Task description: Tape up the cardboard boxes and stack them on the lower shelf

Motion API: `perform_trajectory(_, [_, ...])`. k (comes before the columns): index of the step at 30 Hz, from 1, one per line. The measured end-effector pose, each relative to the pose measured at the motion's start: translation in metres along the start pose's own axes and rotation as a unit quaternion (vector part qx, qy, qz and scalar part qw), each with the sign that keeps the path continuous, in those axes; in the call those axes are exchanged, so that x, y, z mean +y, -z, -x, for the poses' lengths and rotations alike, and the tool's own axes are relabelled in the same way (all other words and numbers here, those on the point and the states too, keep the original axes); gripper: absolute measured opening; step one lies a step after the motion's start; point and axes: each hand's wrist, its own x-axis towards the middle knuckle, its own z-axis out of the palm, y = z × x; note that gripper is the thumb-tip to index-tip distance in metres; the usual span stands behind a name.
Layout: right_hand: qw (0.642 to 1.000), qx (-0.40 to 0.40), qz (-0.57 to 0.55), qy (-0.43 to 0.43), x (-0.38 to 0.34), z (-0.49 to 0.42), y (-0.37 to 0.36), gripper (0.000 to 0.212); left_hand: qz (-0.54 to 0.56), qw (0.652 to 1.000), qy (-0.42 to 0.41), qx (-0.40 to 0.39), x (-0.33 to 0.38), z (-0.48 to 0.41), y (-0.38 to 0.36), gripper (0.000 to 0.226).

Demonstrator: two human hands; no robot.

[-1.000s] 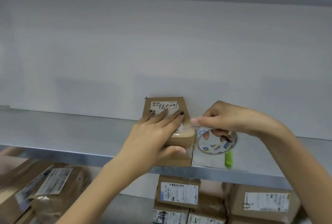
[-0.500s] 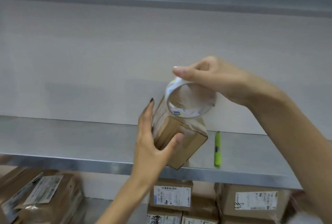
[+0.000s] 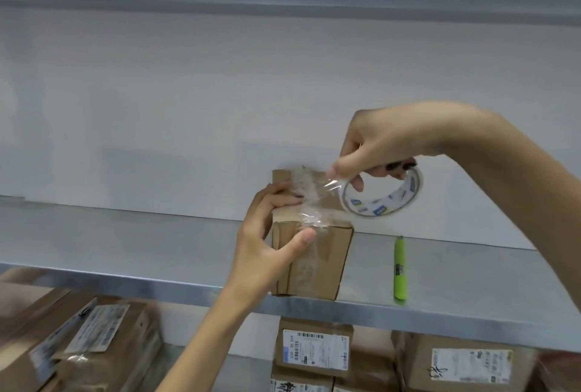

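left hand (image 3: 267, 244) grips cardboard box (image 3: 327, 259) on shelf (image 3: 125, 250) | right hand (image 3: 386, 146) pinches tape roll (image 3: 382, 195), strip stuck across box top

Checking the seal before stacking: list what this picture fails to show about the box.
Head view:
- cardboard box: left face hidden by the left hand; back faces away.
- clear tape to the tape roll in the right hand: glare, cut or not unclear.
- lower-shelf boxes: labels blurred, cut by bottom edge.

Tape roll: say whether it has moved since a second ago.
Yes. The tape roll was down in front of the green marker; the right hand now holds it higher, above the marker.
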Motion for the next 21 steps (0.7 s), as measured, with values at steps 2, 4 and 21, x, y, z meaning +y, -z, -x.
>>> perform_trajectory(2, [0.999, -0.023, 0.013, -0.025, 0.012, 0.001, -0.004, 0.043, -0.001, 1.0, -0.002, 0.003, 0.0, 0.0, 0.001, 0.04])
perform_trajectory(4, [0.999, -0.034, 0.009, -0.028, 0.02, 0.0, -0.007, 0.045, -0.007, 1.0, -0.004, 0.001, 0.001, 0.0, 0.0, 0.042])
perform_trajectory(21, [0.964, -0.253, -0.068, -0.046, 0.05, -0.009, -0.003, 0.053, -0.008, 1.0, -0.011, 0.011, -0.007, 0.001, 0.005, 0.041])
